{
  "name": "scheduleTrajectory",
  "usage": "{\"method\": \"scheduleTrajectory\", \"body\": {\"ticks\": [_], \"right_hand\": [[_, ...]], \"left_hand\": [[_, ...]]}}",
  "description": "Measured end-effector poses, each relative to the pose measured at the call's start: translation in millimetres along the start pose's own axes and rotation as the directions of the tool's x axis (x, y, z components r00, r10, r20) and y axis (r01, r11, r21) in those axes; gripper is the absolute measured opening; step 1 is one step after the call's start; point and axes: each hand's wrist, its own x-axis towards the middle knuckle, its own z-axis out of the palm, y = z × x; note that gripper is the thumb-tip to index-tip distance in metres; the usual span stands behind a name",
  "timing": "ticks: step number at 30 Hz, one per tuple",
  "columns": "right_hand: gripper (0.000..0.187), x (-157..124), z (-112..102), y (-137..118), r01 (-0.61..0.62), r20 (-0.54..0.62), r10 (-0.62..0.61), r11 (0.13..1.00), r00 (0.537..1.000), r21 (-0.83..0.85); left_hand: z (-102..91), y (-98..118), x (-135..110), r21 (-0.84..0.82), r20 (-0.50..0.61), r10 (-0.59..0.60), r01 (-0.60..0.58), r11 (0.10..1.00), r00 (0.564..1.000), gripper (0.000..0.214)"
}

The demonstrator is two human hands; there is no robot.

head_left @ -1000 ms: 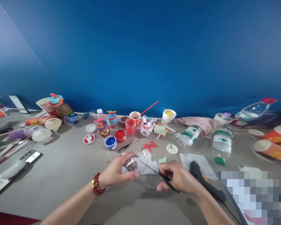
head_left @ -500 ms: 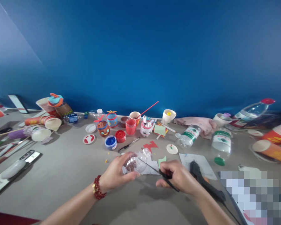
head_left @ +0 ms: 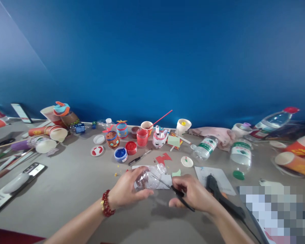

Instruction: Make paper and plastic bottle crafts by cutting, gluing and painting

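A clear plastic bottle (head_left: pixel 152 178) lies on its side in my left hand (head_left: pixel 128 188), with its neck pointing to the right and away from me. My fingers and thumb wrap round its near end and hide part of it. In my right hand (head_left: pixel 190 195) is a pair of black-handled scissors (head_left: pixel 179 193). Their blades reach left to the bottle's side; whether the tips have gone through the plastic I cannot tell. Under the bottle lies a white sheet of paper (head_left: pixel 165 183). Red paper scraps (head_left: pixel 163 158) and a green paper scrap (head_left: pixel 176 173) lie just beyond.
Open blue paint (head_left: pixel 120 154) and red paint (head_left: pixel 130 147) stand behind my left hand, near a black pen (head_left: pixel 139 157). A black glue gun (head_left: pixel 225 198) lies right of my right hand. Labelled bottles (head_left: pixel 205 147) lie farther right. A phone (head_left: pixel 17 186) rests at the left.
The bottle has tipped slightly, its neck coming lower and a little to the right. Both hands keep nearly the same places, with the scissors still against the bottle.
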Motion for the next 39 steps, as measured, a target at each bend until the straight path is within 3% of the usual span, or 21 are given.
{"method": "scheduleTrajectory", "body": {"ticks": [9, 18, 26, 30, 33, 39], "right_hand": [[0.068, 3.8, 1.3, -1.2, -0.05, -0.027, 0.052, 0.995, 0.998, 0.091], [0.064, 0.3, -3.0, -1.8, -0.096, -0.034, 0.093, 0.991, 0.995, -0.088], [0.049, -0.9, -0.4, -3.6, -0.02, -0.152, -0.023, 0.96, 0.988, -0.28], [0.046, -2.0, 2.1, 2.2, -0.005, -0.195, -0.06, 0.949, 0.979, -0.315], [0.045, -1.7, 2.2, 3.7, 0.01, -0.192, -0.075, 0.947, 0.979, -0.32], [0.049, -0.6, 1.7, -1.9, 0.02, -0.174, -0.08, 0.946, 0.981, -0.324]], "left_hand": [[-1.3, 1.3, 2.1, -0.088, -0.033, 0.018, -0.021, 0.996, 0.999, 0.055], [6.3, -4.7, -0.2, 0.201, -0.13, 0.081, -0.054, 0.978, 0.988, 0.059], [20.8, -6.2, -0.7, 0.333, -0.25, 0.114, -0.025, 0.942, 0.962, 0.06], [20.3, -8.2, -0.8, 0.265, -0.231, 0.121, -0.057, 0.963, 0.965, 0.065], [12.3, -9.7, 2.0, 0.127, -0.186, 0.108, -0.085, 0.988, 0.977, 0.054], [5.3, -12.6, 7.5, -0.071, -0.097, 0.041, -0.048, 0.996, 0.994, 0.047]]}}
